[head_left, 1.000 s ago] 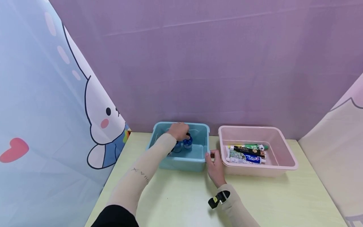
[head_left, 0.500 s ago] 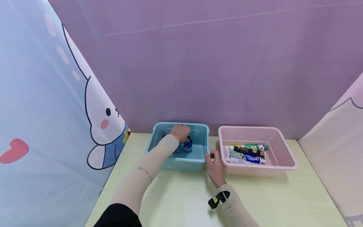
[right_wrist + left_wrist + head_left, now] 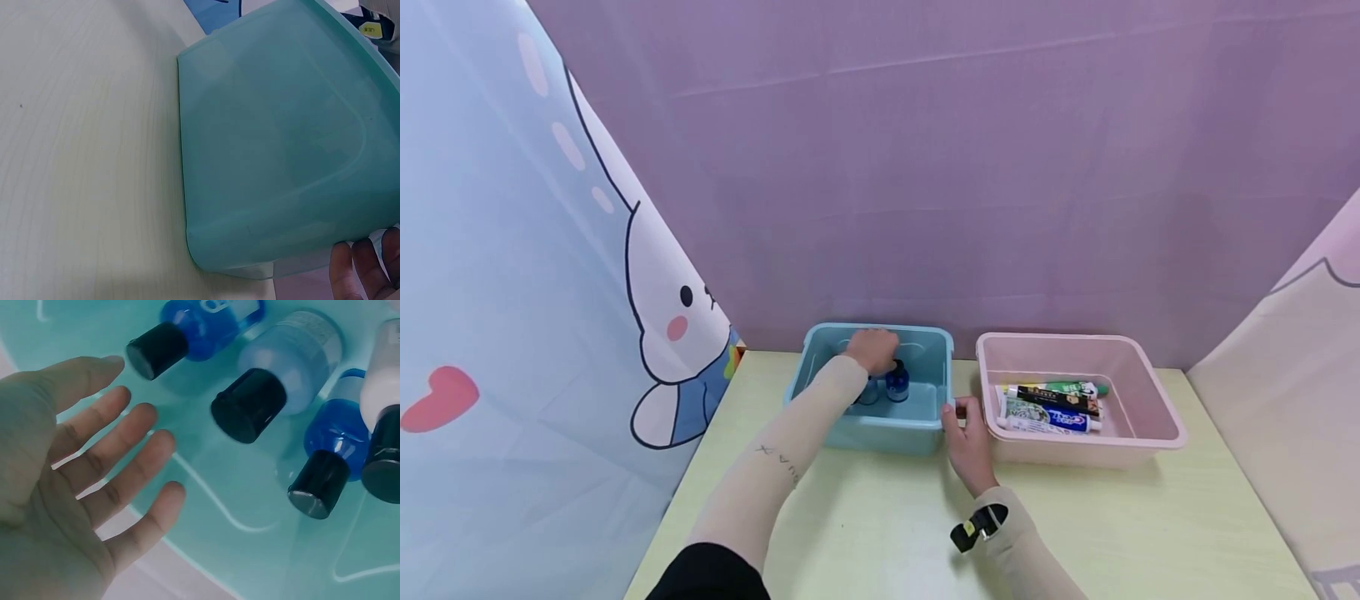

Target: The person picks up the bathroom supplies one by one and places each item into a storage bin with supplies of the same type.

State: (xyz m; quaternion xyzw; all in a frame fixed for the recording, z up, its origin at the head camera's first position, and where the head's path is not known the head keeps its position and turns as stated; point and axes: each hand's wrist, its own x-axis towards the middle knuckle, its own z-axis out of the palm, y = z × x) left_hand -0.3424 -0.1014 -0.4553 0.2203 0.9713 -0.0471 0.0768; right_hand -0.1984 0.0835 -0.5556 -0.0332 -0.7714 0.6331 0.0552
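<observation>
My left hand (image 3: pixel 872 350) reaches down into a teal plastic bin (image 3: pixel 887 423). In the left wrist view its fingers (image 3: pixel 140 459) are spread and loosely bent, holding nothing, beside several black-capped bottles. A blue bottle (image 3: pixel 215 328) lies closest to the thumb tip, a pale blue bottle (image 3: pixel 300 353) beside it. Farther off are a deep blue bottle (image 3: pixel 337 428) and a whitish bottle (image 3: pixel 384 375), partly cut off. My right hand (image 3: pixel 972 446) holds the bin's front right corner, thumb at the rim; its fingertips (image 3: pixel 340 253) touch the side wall.
To the right, a pink bin (image 3: pixel 1082 450) holds several toothpaste tubes (image 3: pixel 1060 402). Both bins stand on a pale wooden table (image 3: pixel 880 517) against a purple cloth backdrop (image 3: pixel 925 167). Printed cloths hang at left and right.
My left hand has shifted slightly right and back left inside the teal bin. My right hand and both bins stay where they were.
</observation>
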